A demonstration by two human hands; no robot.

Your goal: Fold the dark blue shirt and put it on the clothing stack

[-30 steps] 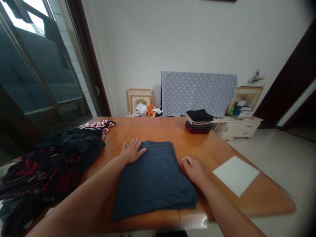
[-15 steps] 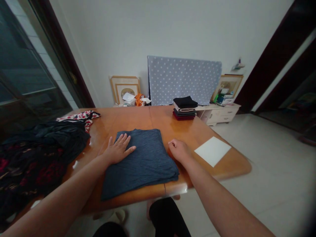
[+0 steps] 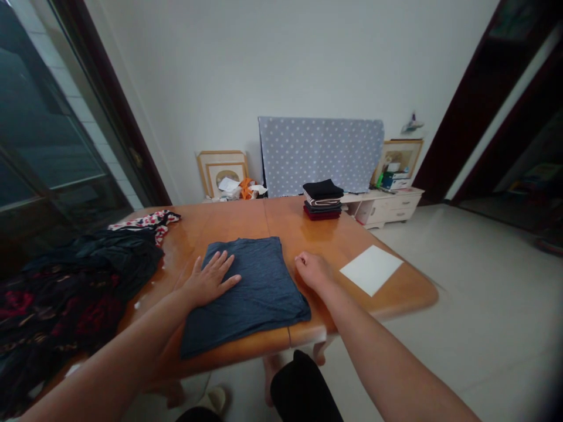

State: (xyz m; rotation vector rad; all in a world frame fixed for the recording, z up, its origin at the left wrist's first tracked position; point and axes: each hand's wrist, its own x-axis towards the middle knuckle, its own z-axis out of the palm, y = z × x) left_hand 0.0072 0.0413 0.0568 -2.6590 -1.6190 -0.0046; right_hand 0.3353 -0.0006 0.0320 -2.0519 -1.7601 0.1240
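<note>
A dark blue garment [image 3: 257, 287], folded into a rough rectangle, lies on the wooden table [image 3: 237, 217] in front of me, its near left corner reaching the table's edge. My left hand [image 3: 210, 280] rests flat on its upper left part with the fingers spread. To the right of the cloth, my right hand [image 3: 313, 269] sits on the tabletop with its fingers curled in. Whether anything is inside those curled fingers is hidden. A white square sheet [image 3: 372, 269] lies to the right of that hand.
A pile of loose dark clothes [image 3: 74, 287] covers the table's left side, a floral piece [image 3: 149, 220] at its far end. Toward the back right stands a stack of folded clothes [image 3: 323, 200]. Behind are a dotted cloth [image 3: 321, 153] and a white cabinet [image 3: 391, 209].
The view has tilted and shifted slightly, so most things sit a little lower in the picture. Both hands keep their places at the garment, which looks unchanged.
</note>
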